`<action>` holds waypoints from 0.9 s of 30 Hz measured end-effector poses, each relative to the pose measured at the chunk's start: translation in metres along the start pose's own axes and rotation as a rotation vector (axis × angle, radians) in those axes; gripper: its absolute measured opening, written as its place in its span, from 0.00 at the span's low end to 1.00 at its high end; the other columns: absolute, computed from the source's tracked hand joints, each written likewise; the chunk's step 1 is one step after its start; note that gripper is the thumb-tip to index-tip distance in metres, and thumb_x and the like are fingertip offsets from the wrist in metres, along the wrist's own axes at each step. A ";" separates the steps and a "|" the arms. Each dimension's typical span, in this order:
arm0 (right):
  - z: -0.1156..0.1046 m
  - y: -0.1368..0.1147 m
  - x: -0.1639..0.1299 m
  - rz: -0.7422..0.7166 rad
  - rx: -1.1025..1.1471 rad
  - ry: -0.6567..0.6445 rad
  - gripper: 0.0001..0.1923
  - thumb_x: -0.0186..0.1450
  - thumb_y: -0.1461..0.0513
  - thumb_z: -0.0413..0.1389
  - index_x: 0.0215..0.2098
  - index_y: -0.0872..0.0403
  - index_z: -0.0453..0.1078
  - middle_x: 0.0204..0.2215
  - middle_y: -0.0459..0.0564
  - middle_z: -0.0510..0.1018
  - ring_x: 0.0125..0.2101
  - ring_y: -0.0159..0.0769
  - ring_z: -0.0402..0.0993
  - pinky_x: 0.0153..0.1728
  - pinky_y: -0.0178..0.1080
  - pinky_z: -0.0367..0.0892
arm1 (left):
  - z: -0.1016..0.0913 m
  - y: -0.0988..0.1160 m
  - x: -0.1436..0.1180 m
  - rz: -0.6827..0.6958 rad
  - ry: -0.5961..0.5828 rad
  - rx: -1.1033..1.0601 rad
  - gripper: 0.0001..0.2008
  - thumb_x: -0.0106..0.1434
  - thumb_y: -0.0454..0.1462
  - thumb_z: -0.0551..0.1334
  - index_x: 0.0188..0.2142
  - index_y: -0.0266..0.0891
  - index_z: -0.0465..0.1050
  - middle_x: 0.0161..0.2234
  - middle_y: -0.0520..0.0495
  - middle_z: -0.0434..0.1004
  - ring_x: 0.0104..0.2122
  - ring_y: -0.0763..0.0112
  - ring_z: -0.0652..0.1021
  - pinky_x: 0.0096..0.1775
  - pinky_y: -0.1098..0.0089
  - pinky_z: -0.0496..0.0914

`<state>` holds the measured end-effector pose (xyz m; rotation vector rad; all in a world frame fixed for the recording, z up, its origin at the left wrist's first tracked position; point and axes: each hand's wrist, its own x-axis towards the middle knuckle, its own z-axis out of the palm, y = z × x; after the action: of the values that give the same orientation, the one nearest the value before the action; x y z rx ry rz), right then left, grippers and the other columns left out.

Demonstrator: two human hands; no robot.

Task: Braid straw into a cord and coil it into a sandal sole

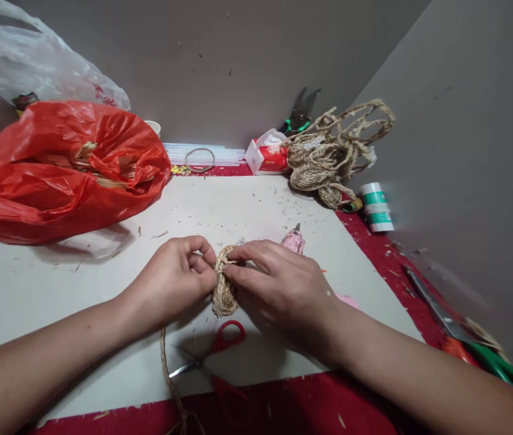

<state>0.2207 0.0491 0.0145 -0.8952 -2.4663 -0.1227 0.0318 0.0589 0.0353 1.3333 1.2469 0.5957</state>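
Observation:
My left hand and my right hand meet at the middle of a white board. Between their fingertips sits a small coiled piece of braided straw rope, pinched from both sides. A loose tail of the same braid runs down from it past the board's front edge. Red-handled scissors lie open just below my hands. A pink glue gun peeks out behind my right hand.
A red plastic bag with straw inside lies at the left, a clear bag behind it. A pile of braided rope, a tissue box, pliers, a thread spool and green-handled shears lie on the right.

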 end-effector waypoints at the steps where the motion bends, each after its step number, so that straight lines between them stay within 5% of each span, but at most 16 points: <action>1: -0.001 -0.001 0.000 0.008 -0.011 -0.017 0.09 0.66 0.65 0.51 0.37 0.53 0.73 0.40 0.52 0.78 0.38 0.38 0.72 0.36 0.38 0.67 | 0.001 0.000 0.000 0.014 0.011 0.017 0.06 0.48 0.31 0.59 0.28 0.37 0.67 0.17 0.57 0.65 0.16 0.81 0.62 0.19 0.79 0.54; 15: -0.010 -0.020 0.006 0.070 -0.181 -0.133 0.08 0.60 0.70 0.54 0.35 0.53 0.71 0.32 0.47 0.75 0.31 0.36 0.68 0.29 0.38 0.57 | 0.004 -0.004 -0.003 0.049 0.046 0.055 0.06 0.49 0.31 0.58 0.29 0.37 0.68 0.17 0.56 0.65 0.16 0.82 0.59 0.18 0.79 0.52; 27: -0.006 -0.019 0.012 0.247 -0.037 -0.183 0.04 0.63 0.65 0.54 0.33 0.53 0.71 0.32 0.47 0.75 0.32 0.35 0.69 0.27 0.37 0.56 | 0.009 -0.007 -0.002 0.053 0.064 0.001 0.05 0.48 0.30 0.58 0.28 0.37 0.67 0.17 0.57 0.63 0.17 0.82 0.59 0.18 0.80 0.52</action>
<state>0.2040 0.0397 0.0267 -1.2690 -2.4995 -0.0003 0.0365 0.0521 0.0273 1.3606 1.2666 0.6797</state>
